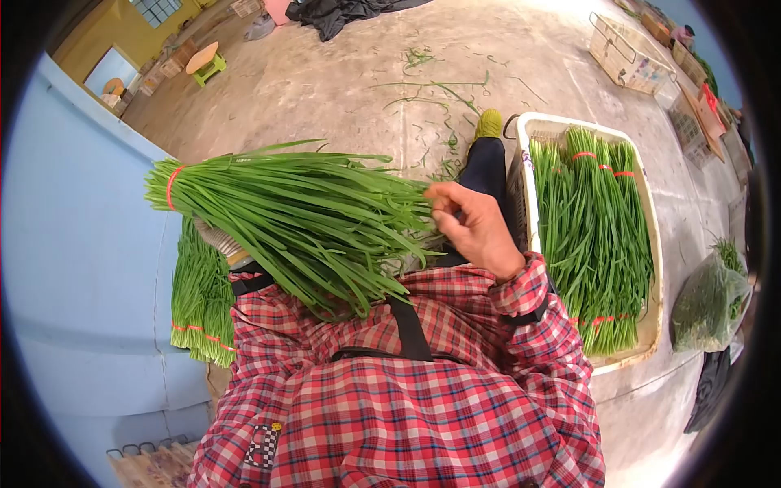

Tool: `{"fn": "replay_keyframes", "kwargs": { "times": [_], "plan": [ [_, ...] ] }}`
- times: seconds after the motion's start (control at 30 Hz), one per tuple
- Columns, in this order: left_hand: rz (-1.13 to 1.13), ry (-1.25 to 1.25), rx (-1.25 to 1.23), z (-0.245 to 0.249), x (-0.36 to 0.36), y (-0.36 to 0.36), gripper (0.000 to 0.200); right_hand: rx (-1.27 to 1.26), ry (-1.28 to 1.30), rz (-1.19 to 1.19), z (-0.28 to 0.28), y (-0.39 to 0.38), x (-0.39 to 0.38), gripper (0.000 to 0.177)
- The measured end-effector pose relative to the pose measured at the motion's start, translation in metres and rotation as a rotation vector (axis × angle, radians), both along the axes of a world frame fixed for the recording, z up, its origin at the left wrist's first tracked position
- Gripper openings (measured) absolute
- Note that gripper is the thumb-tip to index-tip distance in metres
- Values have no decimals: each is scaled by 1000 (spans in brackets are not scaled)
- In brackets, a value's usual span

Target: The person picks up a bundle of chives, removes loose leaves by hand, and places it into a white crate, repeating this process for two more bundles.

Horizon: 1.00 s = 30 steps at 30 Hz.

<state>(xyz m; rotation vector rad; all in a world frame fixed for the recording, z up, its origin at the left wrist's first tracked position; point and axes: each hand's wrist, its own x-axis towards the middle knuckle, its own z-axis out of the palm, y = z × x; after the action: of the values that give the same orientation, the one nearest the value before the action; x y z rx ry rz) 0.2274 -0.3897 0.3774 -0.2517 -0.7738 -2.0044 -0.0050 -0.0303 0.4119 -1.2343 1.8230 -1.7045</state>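
Note:
A large bundle of long green leaves [301,207], tied with a red band near its left end, lies across the front of my body. Beneath it, my left hand [218,237], in a light glove, is mostly covered by the leaves, and its fingers are hidden. My bare right hand [476,224] is at the leaf tips on the right, thumb and forefinger pinched together; what lies between them is too small to make out. To the right, a white crate [657,281] holds several banded bundles. More banded bundles [199,293] stand at my left.
A blue wall [98,244] rises at the left. Leaf scraps [447,93] litter the floor ahead. At the right are a filled plastic bag [708,301] and another crate [626,57]. A small stool [205,61] stands at the far left, and a person [683,34] is far right.

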Motion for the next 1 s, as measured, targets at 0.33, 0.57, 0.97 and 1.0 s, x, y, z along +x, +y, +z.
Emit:
{"fn": "replay_keyframes", "kwargs": {
  "times": [0.33, 0.57, 0.97, 1.0],
  "plan": [
    [173, -93, 89, 2, 2, 2, 57, 74, 861, -174, -5, -25, 13, 38],
    [301, -172, 132, 4, -7, 4, 58, -171, 506, -128, -6, -23, 7, 9],
    [217, -69, 144, 17, -9, 14, 55, -114, 597, -117, 24, 13, 0, 35],
    [247, -74, 180, 18, -11, 16, 55, -90, 638, -92, 29, 6, 11, 38]
  ]
}}
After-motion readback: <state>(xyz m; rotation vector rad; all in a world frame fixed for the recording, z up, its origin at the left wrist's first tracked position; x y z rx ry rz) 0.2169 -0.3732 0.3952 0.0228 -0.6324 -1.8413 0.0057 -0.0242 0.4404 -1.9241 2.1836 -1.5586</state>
